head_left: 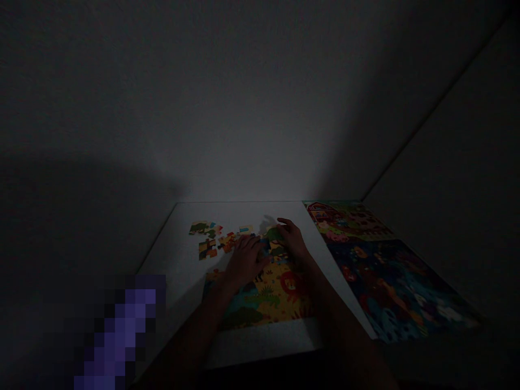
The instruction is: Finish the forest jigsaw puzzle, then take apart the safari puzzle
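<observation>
A jigsaw puzzle (264,281) with a lion, a crocodile and yellow ground lies partly joined on the white table. My left hand (246,259) rests on its upper left part, fingers stretched out flat and apart. At the upper right edge, my right hand (291,239) has its thumb and fingers on a green puzzle piece (275,234), with one finger raised off it. My fingers hide part of that piece, and the dim light blurs its outline. Several loose puzzle pieces (208,248) lie to the left of my left hand, some touching each other.
A farm picture (349,222) with a red barn lies at the back right. Nearer me is a dark blue picture (402,287) with sea-like colours. A pale wall (252,135) stands behind the white table (174,254). A pixelated purple patch covers the lower left.
</observation>
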Tool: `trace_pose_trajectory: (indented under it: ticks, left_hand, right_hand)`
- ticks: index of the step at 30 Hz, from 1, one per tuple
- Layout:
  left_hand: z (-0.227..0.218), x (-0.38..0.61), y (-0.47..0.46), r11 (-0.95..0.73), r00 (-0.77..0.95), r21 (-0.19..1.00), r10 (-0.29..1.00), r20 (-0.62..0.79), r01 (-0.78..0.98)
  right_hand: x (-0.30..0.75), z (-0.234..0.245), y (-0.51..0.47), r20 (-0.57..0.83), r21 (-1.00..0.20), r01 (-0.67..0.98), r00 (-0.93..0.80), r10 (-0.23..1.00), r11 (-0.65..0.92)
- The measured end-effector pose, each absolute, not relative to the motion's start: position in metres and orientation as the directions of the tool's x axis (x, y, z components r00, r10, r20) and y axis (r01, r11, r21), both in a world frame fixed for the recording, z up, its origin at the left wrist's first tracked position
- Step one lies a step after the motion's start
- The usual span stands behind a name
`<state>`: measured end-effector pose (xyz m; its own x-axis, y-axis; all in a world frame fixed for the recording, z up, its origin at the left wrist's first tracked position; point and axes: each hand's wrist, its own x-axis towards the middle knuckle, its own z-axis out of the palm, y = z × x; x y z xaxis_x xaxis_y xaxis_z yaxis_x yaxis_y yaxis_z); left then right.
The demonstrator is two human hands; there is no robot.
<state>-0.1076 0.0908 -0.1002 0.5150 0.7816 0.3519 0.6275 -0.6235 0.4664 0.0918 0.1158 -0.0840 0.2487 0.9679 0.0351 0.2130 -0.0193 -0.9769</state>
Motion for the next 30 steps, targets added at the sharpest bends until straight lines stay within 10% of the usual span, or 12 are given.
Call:
trace_pose_trajectory:
  ticks: [8,23,30]
  left_hand:
    - [-0.106,-0.104,0.1,-0.47,0.341,0.622,0.882,0.324,0.626]
    - [-0.102,-0.118,0.112,-0.339,0.15,0.665,0.933,0.326,0.665]
    - [-0.098,-0.139,0.12,-0.156,-0.021,0.605,0.961,0.275,0.781]
  right_hand:
    - [0.076,-0.076,0.109,0.001,-0.994,0.107,-0.009,1.0,0.002]
    - [0.091,-0.101,0.121,0.126,-0.987,0.125,0.186,0.974,0.104]
    - [0.099,-0.117,0.126,0.312,-0.886,0.399,0.138,0.94,0.236]
